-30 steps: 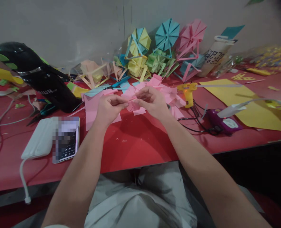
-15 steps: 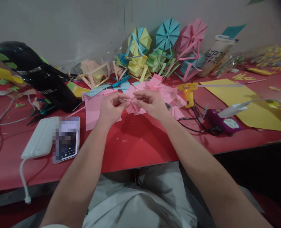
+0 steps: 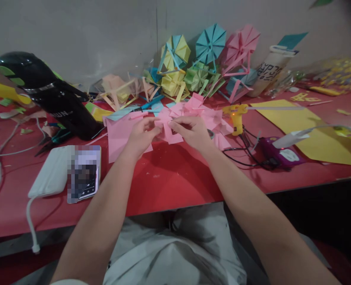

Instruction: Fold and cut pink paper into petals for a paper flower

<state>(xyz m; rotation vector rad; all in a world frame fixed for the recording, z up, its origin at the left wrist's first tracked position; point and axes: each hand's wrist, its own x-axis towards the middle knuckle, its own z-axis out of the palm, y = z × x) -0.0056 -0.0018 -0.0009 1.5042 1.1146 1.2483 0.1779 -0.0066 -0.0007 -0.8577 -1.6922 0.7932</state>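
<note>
My left hand (image 3: 143, 136) pinches the left side of a small piece of pink paper (image 3: 163, 126) between thumb and fingers. On the other side, my right hand (image 3: 193, 132) is closed, thumb against fingertips, at the paper's right edge. The fingers hide part of the piece, so its folds cannot be made out fully. Behind and to the right lies a pile of pink folded paper (image 3: 212, 116). Pink sheets (image 3: 117, 138) lie under and left of my left hand.
A yellow glue gun (image 3: 236, 116) with a lit orange light stands right of the pile, near a purple power adapter (image 3: 281, 152). Black bottle (image 3: 56, 101), power bank (image 3: 49, 170) and phone (image 3: 89, 172) are at left. Folded paper umbrellas (image 3: 210, 43) line the wall.
My fingertips have drawn slightly apart, and more of the pink paper shows between them. My right thumb and fingers have shifted a little to the right. The table things have stayed put.
</note>
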